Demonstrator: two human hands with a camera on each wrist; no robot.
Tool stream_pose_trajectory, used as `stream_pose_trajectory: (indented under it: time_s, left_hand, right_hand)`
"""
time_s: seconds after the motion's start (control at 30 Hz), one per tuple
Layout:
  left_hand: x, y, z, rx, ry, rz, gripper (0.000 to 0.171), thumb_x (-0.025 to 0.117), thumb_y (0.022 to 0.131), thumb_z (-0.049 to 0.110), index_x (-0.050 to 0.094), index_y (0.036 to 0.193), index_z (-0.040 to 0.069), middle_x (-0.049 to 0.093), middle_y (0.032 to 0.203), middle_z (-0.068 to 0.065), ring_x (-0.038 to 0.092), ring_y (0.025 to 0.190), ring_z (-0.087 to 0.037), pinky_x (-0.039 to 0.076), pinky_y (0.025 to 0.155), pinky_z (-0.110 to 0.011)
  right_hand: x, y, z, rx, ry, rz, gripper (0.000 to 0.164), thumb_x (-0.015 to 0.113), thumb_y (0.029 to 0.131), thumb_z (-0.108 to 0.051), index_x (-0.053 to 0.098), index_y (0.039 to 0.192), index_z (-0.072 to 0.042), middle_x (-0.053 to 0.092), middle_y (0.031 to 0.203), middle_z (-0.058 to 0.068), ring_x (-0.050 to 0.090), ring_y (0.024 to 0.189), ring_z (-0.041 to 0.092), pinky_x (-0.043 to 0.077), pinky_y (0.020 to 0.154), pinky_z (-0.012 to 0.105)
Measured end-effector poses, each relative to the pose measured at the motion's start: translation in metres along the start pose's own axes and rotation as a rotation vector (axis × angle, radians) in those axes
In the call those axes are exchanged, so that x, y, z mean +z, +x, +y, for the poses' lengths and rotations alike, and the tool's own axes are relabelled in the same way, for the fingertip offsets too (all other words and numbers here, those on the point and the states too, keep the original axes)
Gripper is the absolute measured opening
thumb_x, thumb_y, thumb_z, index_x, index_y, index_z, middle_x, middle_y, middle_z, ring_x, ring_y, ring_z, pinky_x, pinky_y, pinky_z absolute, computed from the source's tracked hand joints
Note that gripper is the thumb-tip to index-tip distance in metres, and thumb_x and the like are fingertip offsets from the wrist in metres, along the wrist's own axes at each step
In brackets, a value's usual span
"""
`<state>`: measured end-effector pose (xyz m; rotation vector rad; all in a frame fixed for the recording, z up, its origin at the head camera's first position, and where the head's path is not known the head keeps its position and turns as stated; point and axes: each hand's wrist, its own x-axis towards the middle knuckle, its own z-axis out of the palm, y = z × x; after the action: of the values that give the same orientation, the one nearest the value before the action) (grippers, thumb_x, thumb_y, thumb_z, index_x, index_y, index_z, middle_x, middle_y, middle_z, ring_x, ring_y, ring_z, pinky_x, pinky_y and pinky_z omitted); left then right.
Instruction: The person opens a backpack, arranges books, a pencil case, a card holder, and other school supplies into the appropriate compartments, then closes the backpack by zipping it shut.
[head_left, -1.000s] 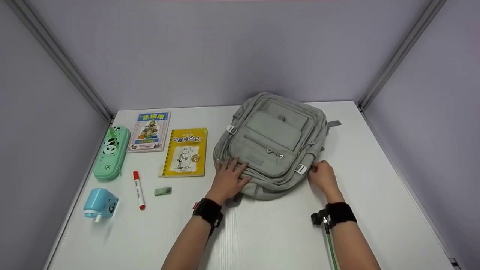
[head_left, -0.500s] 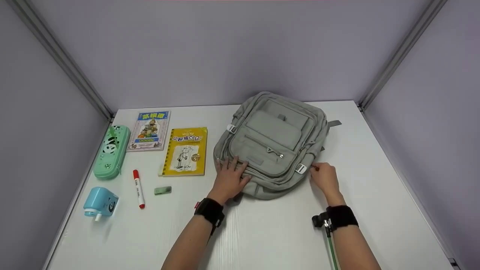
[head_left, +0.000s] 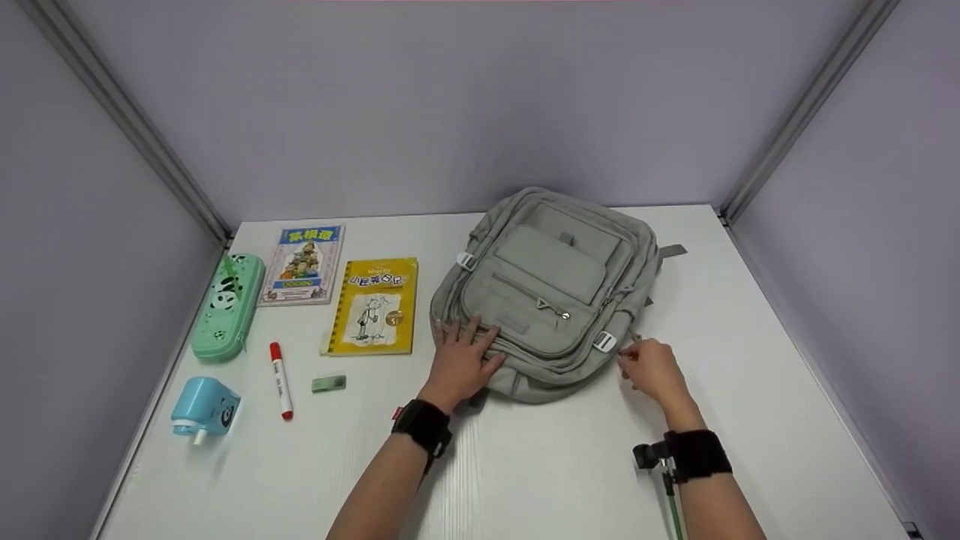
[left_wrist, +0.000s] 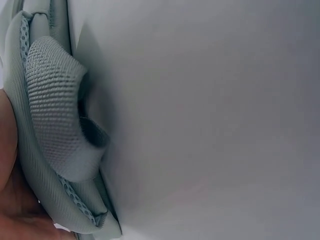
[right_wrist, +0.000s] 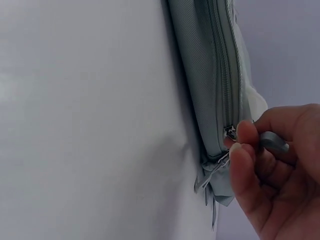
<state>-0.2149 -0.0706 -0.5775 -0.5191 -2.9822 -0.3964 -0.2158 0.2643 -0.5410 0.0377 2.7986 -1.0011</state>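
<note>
A grey-green backpack (head_left: 551,259) lies front side up on the white table. My left hand (head_left: 459,364) rests on its near left corner with the fingers spread. At the bag's right side my right hand (head_left: 654,369) pinches a zipper pull (right_wrist: 274,142) between thumb and index finger. In the right wrist view the metal slider (right_wrist: 230,132) sits right at those fingertips, with the zipper teeth (right_wrist: 226,85) running up the bag's side. A folded webbing strap (left_wrist: 56,105) shows beside my left hand in the left wrist view.
Left of the bag lie a yellow notebook (head_left: 375,306), a pink-bordered book (head_left: 301,265), a green panda pencil case (head_left: 228,307), a red-capped marker (head_left: 281,381), a small green eraser-like block (head_left: 328,384) and a blue pencil sharpener (head_left: 205,406). Grey panels (head_left: 480,105) stand around the table.
My right hand has moved slightly toward me along the bag's right side, still pinching the zipper pull. My left hand stays on the backpack's corner.
</note>
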Motion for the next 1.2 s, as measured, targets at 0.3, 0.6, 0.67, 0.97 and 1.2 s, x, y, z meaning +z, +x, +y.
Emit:
stream_pose_trajectory:
  time_s: [0.3, 0.6, 0.67, 0.97, 1.2]
  left_hand:
    - [-0.001, 0.0, 0.001, -0.018, 0.014, -0.05, 0.059, 0.038, 0.1, 0.058, 0.043, 0.15, 0.027, 0.033, 0.156, -0.013, 0.027, 0.14, -0.044, 0.01, 0.11, -0.065]
    - [0.0, -0.003, 0.0, -0.005, -0.04, 0.009, 0.057, 0.044, 0.1, 0.054, 0.048, 0.147, 0.022, 0.035, 0.154, -0.016, 0.028, 0.139, -0.047, 0.012, 0.11, -0.066]
    - [0.002, -0.002, 0.0, 0.001, -0.046, 0.013, 0.057, 0.045, 0.1, 0.053, 0.048, 0.147, 0.021, 0.035, 0.154, -0.016, 0.027, 0.14, -0.047, 0.011, 0.11, -0.066]
    - [0.001, -0.002, 0.002, 0.007, -0.061, 0.018, 0.058, 0.044, 0.101, 0.053, 0.046, 0.148, 0.02, 0.032, 0.156, -0.016, 0.023, 0.141, -0.047, 0.009, 0.111, -0.065]
    - [0.005, -0.007, 0.001, 0.013, -0.049, 0.036, 0.057, 0.043, 0.101, 0.051, 0.045, 0.148, 0.018, 0.032, 0.155, -0.017, 0.022, 0.142, -0.047, 0.011, 0.111, -0.064]
  right_hand:
    - [0.009, -0.021, -0.013, -0.034, 0.032, -0.085, 0.015, 0.062, 0.091, -0.005, 0.073, 0.093, 0.006, 0.061, 0.061, 0.002, 0.06, 0.051, 0.015, 0.051, 0.048, 0.03]
    - [0.028, -0.035, -0.033, -0.102, 0.157, -0.175, 0.017, 0.062, 0.09, -0.004, 0.071, 0.077, 0.003, 0.063, 0.06, 0.003, 0.059, 0.049, 0.015, 0.053, 0.048, 0.033]
    - [0.032, -0.037, -0.036, -0.102, 0.207, -0.208, 0.016, 0.062, 0.09, -0.002, 0.07, 0.078, 0.004, 0.064, 0.062, 0.005, 0.06, 0.051, 0.015, 0.055, 0.05, 0.035]
    - [0.053, -0.04, -0.054, -0.127, 0.424, -0.356, 0.017, 0.058, 0.093, 0.001, 0.066, 0.095, 0.016, 0.067, 0.07, 0.01, 0.064, 0.059, 0.017, 0.056, 0.056, 0.034]
    - [0.068, -0.04, -0.066, -0.123, 0.467, -0.342, 0.017, 0.059, 0.093, 0.001, 0.067, 0.095, 0.015, 0.067, 0.069, 0.009, 0.064, 0.059, 0.014, 0.055, 0.056, 0.029]
